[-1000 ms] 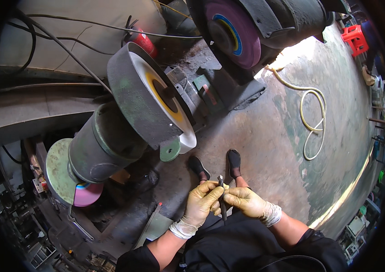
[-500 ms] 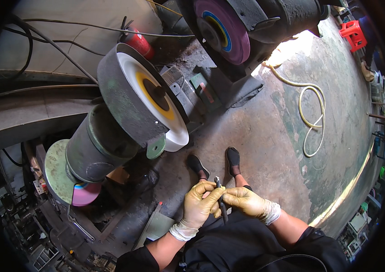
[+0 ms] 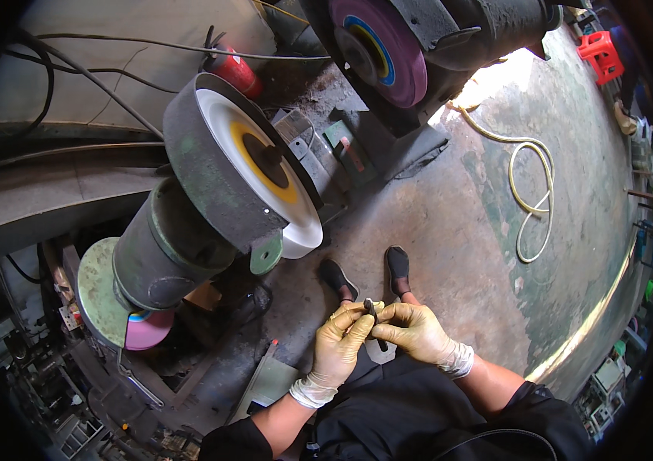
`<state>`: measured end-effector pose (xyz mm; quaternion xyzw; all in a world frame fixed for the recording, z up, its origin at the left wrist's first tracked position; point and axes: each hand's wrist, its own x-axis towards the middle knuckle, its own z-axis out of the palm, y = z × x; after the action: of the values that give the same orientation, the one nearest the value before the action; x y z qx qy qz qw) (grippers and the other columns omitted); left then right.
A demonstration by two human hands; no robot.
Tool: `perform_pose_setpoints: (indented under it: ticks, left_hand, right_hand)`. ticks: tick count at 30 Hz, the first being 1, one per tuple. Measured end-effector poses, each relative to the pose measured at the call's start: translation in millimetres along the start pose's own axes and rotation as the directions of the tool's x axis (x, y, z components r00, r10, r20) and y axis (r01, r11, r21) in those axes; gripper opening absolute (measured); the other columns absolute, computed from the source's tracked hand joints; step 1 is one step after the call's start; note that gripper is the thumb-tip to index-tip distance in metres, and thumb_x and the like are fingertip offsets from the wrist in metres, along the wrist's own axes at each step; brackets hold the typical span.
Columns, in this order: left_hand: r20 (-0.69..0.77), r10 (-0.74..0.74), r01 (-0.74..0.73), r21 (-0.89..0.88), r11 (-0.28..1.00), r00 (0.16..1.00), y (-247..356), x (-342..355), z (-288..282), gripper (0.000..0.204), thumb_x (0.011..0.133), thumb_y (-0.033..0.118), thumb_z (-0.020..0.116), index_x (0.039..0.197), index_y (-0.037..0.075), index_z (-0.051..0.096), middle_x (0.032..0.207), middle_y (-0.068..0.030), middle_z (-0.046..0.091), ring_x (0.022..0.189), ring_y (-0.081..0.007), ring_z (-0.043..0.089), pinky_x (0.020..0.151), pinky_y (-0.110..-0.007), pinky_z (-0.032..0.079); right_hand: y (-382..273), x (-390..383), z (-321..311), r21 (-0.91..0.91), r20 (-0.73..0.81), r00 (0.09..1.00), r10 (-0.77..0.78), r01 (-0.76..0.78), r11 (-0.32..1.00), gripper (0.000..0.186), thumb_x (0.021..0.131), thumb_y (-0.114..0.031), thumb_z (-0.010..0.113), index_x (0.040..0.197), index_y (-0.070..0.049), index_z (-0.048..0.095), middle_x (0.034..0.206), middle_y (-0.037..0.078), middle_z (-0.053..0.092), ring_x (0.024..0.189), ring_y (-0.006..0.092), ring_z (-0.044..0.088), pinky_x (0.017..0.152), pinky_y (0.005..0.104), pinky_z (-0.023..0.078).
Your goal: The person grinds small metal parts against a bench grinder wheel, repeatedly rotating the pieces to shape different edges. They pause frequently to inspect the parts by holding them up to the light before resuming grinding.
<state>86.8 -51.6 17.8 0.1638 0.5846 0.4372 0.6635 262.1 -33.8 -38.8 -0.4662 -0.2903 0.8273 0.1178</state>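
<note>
My left hand point(image 3: 336, 343) and my right hand point(image 3: 423, 336) wear thin yellowish gloves and meet in front of my body. Between their fingertips is a short dark rod point(image 3: 382, 345) with a bright metal tip, standing roughly upright. My left thumb and fingers are closed on it, and my right fingers pinch it from the other side. The gloves cover part of its middle. Ahead and to the left, a green-grey bench grinder point(image 3: 169, 250) carries a large white wheel point(image 3: 305, 232) under a round guard and a pink wheel point(image 3: 151, 330) at its other end.
A second grinder with a purple wheel point(image 3: 405, 73) stands at the far top. Behind the white wheel is a red fire extinguisher point(image 3: 239, 74). A pale hose point(image 3: 517, 165) loops over the floor to the right, and a red stool point(image 3: 601, 58) stands beyond.
My right fingers have moved up along the rod and now sit nearer its bright tip. Less of the rod's lower end shows below my hands.
</note>
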Motion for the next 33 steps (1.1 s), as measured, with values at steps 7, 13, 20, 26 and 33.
perform_pose_setpoints:
  ticks: [7, 13, 20, 26, 33]
  left_hand:
    - [-0.006, 0.028, -0.028, -0.015, 1.000, 1.000, -4.0, 2.3, -0.3, 0.015, 0.099, 0.005, 0.061, 0.110, -0.003, 0.068, 0.113, -0.0049, 0.064, 0.101, -0.0127, 0.061, 0.092, -0.025, 0.049]
    - [0.007, -0.008, 0.008, -0.004, 1.000, 1.000, -3.1, 5.3, -2.6, 0.014, 0.099, 0.007, 0.062, 0.104, -0.003, 0.070, 0.106, -0.0029, 0.065, 0.091, -0.0104, 0.060, 0.081, -0.023, 0.049]
    - [-0.017, -0.060, 0.058, -0.066, 0.996, 0.998, -8.8, 6.7, -5.5, 0.014, 0.099, 0.009, 0.064, 0.101, -0.002, 0.071, 0.097, -0.0016, 0.066, 0.086, -0.0091, 0.059, 0.077, -0.022, 0.048]
    - [-0.028, -0.077, 0.075, -0.059, 0.995, 0.997, -14.3, 6.3, -7.4, 0.014, 0.099, 0.009, 0.064, 0.101, -0.002, 0.071, 0.097, -0.0024, 0.068, 0.086, -0.0094, 0.060, 0.078, -0.023, 0.048]
    - [-0.016, -0.098, 0.097, -0.054, 0.994, 0.995, -13.9, 3.5, -7.7, 0.013, 0.098, 0.005, 0.062, 0.099, -0.004, 0.071, 0.105, -0.0062, 0.067, 0.097, -0.0145, 0.064, 0.089, -0.027, 0.049]
  right_hand:
    - [-44.8, -5.9, 10.3, -0.046, -0.039, 0.999, 0.035, -0.037, 0.998, 0.023, 0.091, -0.017, 0.077, 0.103, 0.001, 0.067, 0.073, -0.001, 0.064, 0.061, 0.0024, 0.056, 0.052, 0.0193, 0.043]
    - [3.3, 1.3, 1.4, 0.032, -0.028, 0.997, 0.072, -0.071, 0.997, 0.025, 0.091, -0.016, 0.077, 0.106, 0.002, 0.067, 0.085, 0.000, 0.067, 0.073, 0.0041, 0.060, 0.064, 0.0194, 0.047]
    - [-49.2, -5.3, 8.8, 0.086, 0.052, 0.979, 0.197, -0.201, 0.976, 0.028, 0.092, -0.019, 0.076, 0.109, 0.002, 0.066, 0.089, 0.001, 0.068, 0.079, 0.0055, 0.061, 0.071, 0.0200, 0.048]
    - [-44.6, -5.7, 9.1, 0.100, 0.047, 0.979, 0.199, -0.203, 0.974, 0.028, 0.093, -0.020, 0.075, 0.109, 0.001, 0.066, 0.090, 0.001, 0.068, 0.079, 0.0058, 0.062, 0.071, 0.0199, 0.048]
    - [5.9, 0.0, 0.7, 0.062, 0.004, 0.990, 0.143, -0.143, 0.988, 0.027, 0.092, -0.018, 0.076, 0.107, 0.001, 0.066, 0.089, 0.001, 0.068, 0.077, 0.0048, 0.061, 0.068, 0.0194, 0.047]
